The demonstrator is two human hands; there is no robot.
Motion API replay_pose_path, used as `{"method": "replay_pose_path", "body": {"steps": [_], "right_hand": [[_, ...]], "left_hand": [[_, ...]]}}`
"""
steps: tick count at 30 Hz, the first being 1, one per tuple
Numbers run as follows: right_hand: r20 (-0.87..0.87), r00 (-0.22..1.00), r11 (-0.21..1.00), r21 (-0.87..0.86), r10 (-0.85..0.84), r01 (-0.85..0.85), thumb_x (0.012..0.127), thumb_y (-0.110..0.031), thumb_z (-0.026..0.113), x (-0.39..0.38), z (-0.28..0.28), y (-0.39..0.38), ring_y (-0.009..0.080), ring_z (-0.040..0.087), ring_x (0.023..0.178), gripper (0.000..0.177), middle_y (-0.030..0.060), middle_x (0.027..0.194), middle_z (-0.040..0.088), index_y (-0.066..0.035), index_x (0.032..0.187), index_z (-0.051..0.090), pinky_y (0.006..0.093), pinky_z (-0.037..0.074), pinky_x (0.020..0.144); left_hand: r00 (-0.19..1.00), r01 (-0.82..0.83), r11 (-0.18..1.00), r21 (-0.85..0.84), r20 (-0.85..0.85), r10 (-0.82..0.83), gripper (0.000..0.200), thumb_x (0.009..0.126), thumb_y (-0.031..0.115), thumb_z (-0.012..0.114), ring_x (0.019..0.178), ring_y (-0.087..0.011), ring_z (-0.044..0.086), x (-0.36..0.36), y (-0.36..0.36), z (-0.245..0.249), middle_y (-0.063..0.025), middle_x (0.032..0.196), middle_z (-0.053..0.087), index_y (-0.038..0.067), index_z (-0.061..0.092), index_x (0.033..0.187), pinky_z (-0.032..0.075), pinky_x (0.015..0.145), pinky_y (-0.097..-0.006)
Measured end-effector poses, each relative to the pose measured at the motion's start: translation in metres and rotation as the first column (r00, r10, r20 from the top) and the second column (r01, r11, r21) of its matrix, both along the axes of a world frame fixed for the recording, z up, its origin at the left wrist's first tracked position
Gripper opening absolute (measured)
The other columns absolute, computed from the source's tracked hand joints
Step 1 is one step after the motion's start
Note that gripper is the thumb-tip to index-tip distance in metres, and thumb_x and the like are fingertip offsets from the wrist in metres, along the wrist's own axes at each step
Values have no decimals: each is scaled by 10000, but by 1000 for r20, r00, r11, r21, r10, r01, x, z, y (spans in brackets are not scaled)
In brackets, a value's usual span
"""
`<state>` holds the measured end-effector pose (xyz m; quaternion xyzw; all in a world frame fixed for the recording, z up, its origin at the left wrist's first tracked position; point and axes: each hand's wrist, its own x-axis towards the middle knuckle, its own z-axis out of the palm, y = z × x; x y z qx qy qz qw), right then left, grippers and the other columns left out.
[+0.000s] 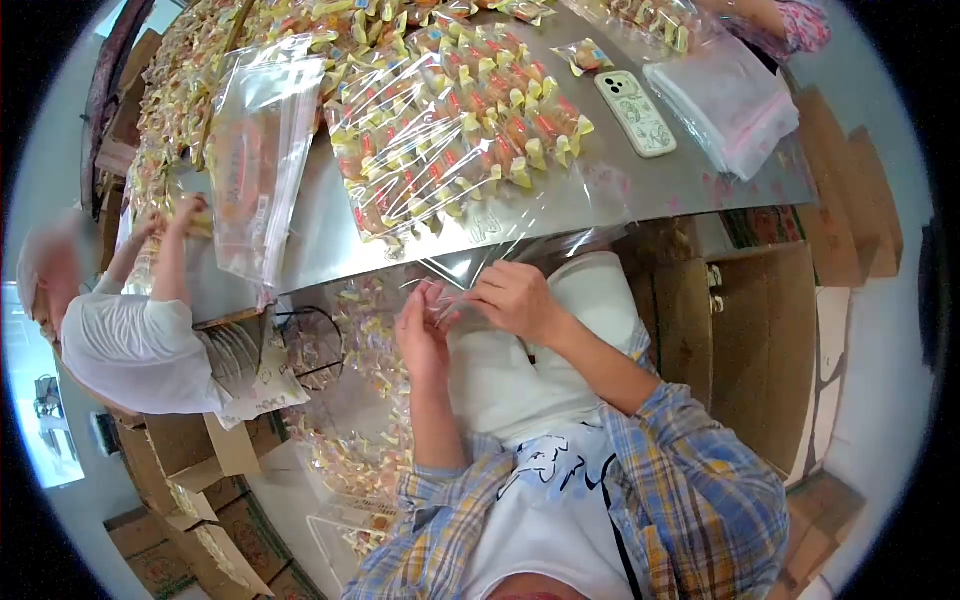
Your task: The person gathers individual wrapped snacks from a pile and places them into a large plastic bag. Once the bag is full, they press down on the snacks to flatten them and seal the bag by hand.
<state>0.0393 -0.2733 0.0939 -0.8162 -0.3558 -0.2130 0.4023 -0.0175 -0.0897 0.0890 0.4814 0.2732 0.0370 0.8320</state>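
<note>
A large clear plastic bag lies on the metal table, with rows of yellow-and-red wrapped snacks inside. Its near end hangs over the table edge toward my lap. My right hand pinches the edge of that plastic. Close beside it on the left, my left hand has its fingers bent round the same edge, palm partly turned up. Flat empty bags lie left of the filled bag. One single wrapped snack sits beyond it on the right.
A phone and a stack of clear bags lie right on the table. A co-worker reaches over loose snacks at left; another person's arm shows top right. Cardboard boxes stand right, a snack-filled crate below.
</note>
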Motion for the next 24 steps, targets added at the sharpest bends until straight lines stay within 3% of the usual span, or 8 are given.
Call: {"method": "replay_pose_path", "body": {"steps": [4,8,11,17,20,23,24], "right_hand": [[38,998,999,-2,43,-43,763,-109,729,1,-10,-8,232,602,723,79,22,778,584,-142,809,674,356,506,605],[3,1000,999,55,-1,1,767,-111,728,1,-12,-7,222,607,724,85,16,780,586,-153,810,669,354,518,595],[4,1000,999,38,-7,7,695,-89,819,2,-2,-9,227,607,703,176,20,791,630,-112,821,698,357,521,598],[-46,993,990,-90,-110,105,765,-119,753,-9,8,-31,218,612,764,103,3,800,589,-147,828,676,370,530,616],[-97,984,986,-90,-149,140,717,28,738,-15,14,-41,248,620,752,188,51,818,618,-99,838,671,346,528,630],[-258,924,938,129,-281,321,733,105,673,-10,-1,-71,219,626,775,211,76,842,606,-52,871,645,315,535,683],[-512,811,849,259,-284,461,763,141,579,-6,3,-97,246,639,834,234,106,884,641,-37,893,657,317,538,722]], "left_hand": [[999,-37,998,59,15,37,363,1074,293,602,942,-227,740,-1,7,-2,-139,1208,739,20,628,1311,618,708,-366],[997,-75,997,35,29,74,298,1047,283,652,884,-194,741,-2,15,-6,-94,1137,759,50,661,1233,600,662,-314],[999,-41,994,99,-10,42,279,1021,273,689,861,-171,735,-4,18,2,-69,1093,767,54,705,1193,587,646,-311],[994,59,990,132,-96,-47,255,998,221,706,854,-145,724,-7,16,2,-67,1081,769,29,726,1166,582,609,-290],[990,74,989,132,-126,-57,210,976,195,719,823,-139,699,-7,9,6,-55,1004,763,40,730,1119,561,607,-287],[993,-45,994,104,-104,56,232,960,191,707,821,-129,684,-5,27,-3,-36,981,751,34,728,1129,570,610,-288],[990,-107,990,90,-88,114,255,957,195,697,828,-124,683,-5,41,-6,-29,990,746,26,725,1147,580,612,-288]]}}
